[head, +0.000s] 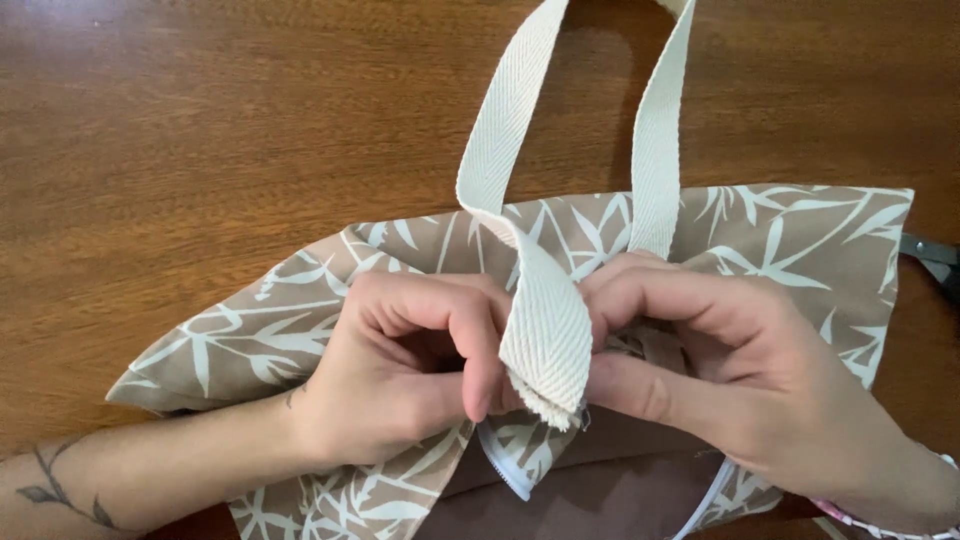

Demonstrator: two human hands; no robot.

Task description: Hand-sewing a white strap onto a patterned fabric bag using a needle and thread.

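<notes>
— On the wooden table, where's the cream strap?

— Over the leaf-print tan bag, its cut end clamped between left hand and right hand.

— Fingers?

— Curled tight, pinching it; a white zipper, I think, peeks below.

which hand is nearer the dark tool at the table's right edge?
Right. The right hand lies just below-left of the dark tool; the left hand sits far across the fabric.
</notes>
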